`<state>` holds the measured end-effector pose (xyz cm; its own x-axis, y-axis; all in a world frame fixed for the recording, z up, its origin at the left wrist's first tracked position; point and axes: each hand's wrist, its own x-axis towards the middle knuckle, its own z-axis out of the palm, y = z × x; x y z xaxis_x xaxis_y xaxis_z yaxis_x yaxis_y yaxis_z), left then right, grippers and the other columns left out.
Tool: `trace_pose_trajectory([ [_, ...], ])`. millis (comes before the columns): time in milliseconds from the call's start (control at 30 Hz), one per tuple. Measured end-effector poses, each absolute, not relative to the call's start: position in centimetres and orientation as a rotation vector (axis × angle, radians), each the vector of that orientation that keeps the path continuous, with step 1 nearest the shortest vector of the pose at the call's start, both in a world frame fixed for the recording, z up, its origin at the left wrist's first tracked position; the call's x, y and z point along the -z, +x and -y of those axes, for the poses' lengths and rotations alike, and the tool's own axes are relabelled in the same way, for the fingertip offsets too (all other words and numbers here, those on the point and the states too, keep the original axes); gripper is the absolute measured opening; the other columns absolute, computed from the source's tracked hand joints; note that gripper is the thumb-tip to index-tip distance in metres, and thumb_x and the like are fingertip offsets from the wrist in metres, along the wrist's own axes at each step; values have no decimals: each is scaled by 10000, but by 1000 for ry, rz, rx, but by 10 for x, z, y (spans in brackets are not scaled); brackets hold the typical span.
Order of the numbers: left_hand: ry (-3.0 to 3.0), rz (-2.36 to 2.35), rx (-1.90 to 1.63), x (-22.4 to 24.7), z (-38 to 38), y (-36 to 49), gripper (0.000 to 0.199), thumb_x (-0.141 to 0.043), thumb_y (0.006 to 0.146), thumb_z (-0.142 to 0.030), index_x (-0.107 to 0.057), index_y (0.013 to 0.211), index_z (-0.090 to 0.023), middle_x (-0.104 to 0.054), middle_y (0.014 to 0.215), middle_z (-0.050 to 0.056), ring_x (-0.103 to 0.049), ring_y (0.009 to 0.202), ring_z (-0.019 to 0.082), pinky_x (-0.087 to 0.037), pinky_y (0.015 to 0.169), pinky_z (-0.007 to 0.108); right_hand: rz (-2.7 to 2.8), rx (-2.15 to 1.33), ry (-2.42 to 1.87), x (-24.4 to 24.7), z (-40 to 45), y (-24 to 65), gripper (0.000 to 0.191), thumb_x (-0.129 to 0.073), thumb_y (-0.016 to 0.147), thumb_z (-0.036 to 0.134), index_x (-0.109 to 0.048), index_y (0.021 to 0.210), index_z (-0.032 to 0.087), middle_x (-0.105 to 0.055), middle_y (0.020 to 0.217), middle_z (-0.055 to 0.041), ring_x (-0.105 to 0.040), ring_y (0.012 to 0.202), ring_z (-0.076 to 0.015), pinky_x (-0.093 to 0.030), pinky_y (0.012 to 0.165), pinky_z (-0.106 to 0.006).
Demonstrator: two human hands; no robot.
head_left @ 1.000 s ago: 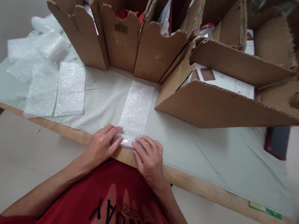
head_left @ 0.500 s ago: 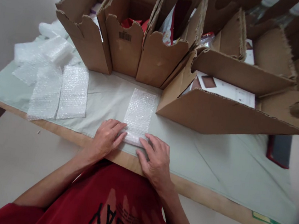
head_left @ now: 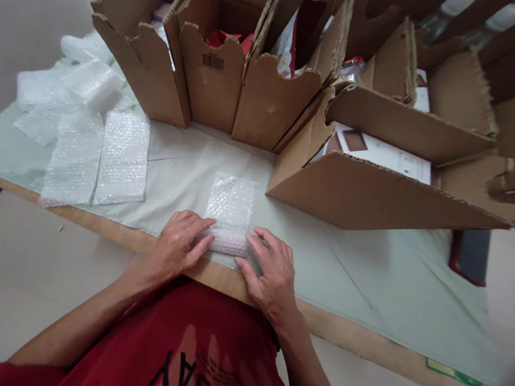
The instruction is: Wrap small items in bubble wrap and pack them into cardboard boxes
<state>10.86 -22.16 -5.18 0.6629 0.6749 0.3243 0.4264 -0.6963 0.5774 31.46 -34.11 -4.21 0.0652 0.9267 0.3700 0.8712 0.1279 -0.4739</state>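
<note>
A sheet of bubble wrap [head_left: 231, 201] lies on the cloth near the table's front edge, its near end rolled or folded over into a thick band. My left hand [head_left: 181, 240] grips the left end of that band between thumb and fingers. At the right end, my right hand [head_left: 271, 268] holds it the same way, thumb low and fingers on top. The far part of the sheet lies flat beyond my fingers. Whether anything is wrapped inside the band, I cannot tell.
Loose bubble wrap pieces [head_left: 124, 159] are piled at the left. Several cardboard bins [head_left: 215, 92] stand along the back, and another cardboard bin [head_left: 368, 196] with white boxes juts forward at the right. Two bottles [head_left: 497, 25] are behind. A dark flat object [head_left: 470, 254] lies far right.
The rolled band at the near end has become thicker, and the flat part of the bubble wrap is shorter. Both hands stay at its ends. The view has shifted slightly.
</note>
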Motion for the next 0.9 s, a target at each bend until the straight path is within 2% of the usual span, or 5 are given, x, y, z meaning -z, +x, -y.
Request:
trace_pose_trajectory([
  [267,2466,-765,-819,46,226,99,346,-677,955,-285,-621,1288,-205,-653,1273,139,-620,1191,282,-509,1012,449,1872,-66,-1717,45,334,308,186,-605,986,180,-682,1153,207,-744,1138,-96,-643,1097,-261,-456,938,-427],
  [433,2396,-674,-768,44,233,97,294,-602,975,-175,-617,1268,-196,-731,1083,93,-662,1066,243,-517,947,409,1738,-248,-1707,40,344,314,181,-598,1005,220,-675,1169,218,-769,1047,-56,-666,1013,-231,-468,919,-404],
  [567,2462,-823,-776,54,210,121,240,-561,1006,-248,-652,1207,-154,-736,947,93,-659,880,241,-530,814,398,1688,-25,-1807,39,344,314,267,-593,1003,263,-657,1250,181,-709,1252,-139,-634,1151,-281,-461,964,-441],
  [667,2477,-933,-751,54,195,135,240,-562,1002,-301,-689,1145,-158,-735,972,110,-664,905,265,-535,840,426,1826,48,-1815,41,336,312,280,-642,972,275,-667,1230,170,-664,1343,-161,-607,1207,-315,-442,986,-466],
  [900,1573,-1204,-737,27,226,120,337,-656,928,-429,-697,1158,-187,-743,1031,86,-701,920,225,-566,839,371,1579,-212,-1800,51,319,318,259,-593,997,268,-676,1237,215,-758,1156,-84,-657,1105,-262,-485,964,-436],
])
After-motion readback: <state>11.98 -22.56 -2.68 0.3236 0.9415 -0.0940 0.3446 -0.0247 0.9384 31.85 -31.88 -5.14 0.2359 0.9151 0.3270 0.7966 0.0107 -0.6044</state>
